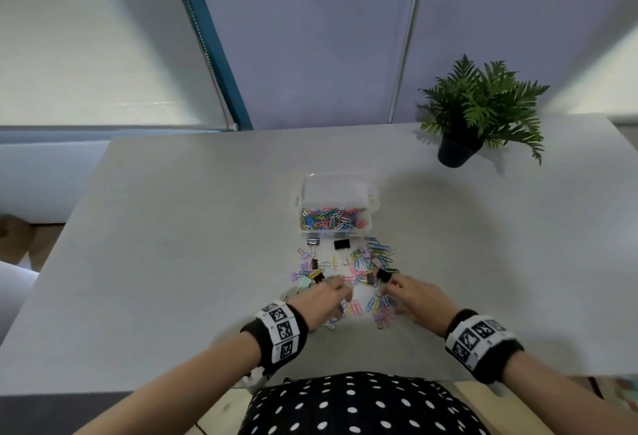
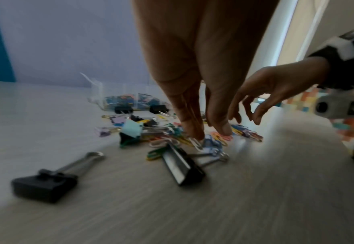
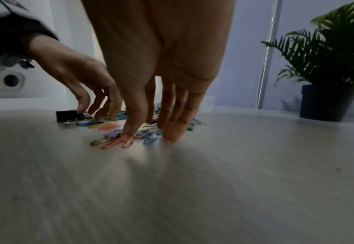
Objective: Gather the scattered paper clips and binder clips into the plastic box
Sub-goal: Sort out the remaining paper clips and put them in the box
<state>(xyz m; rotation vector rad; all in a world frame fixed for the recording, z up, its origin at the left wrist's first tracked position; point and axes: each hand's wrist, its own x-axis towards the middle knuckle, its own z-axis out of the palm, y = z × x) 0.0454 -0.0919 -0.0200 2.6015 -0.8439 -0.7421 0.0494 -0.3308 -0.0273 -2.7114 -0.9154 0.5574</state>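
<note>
The clear plastic box (image 1: 334, 189) stands mid-table with several coloured paper clips (image 1: 331, 218) lying inside. In front of it, paper clips (image 1: 374, 256) and binder clips are scattered, among them a black binder clip (image 1: 341, 244) and a mint one (image 2: 131, 129). My left hand (image 1: 340, 289) reaches down into the near left of the scatter, its straight fingertips (image 2: 198, 136) touching a white paper clip. My right hand (image 1: 393, 289) is on the near right, with straight fingers (image 3: 172, 132) and thumb pressing on pink and blue clips (image 3: 128, 142). Neither hand holds anything that I can see.
A potted fern (image 1: 480, 113) stands at the table's far right corner. Two larger black binder clips (image 2: 44, 186) (image 2: 182, 166) lie close to my left wrist. The grey table (image 1: 172, 296) ends at a near edge by my polka-dot lap.
</note>
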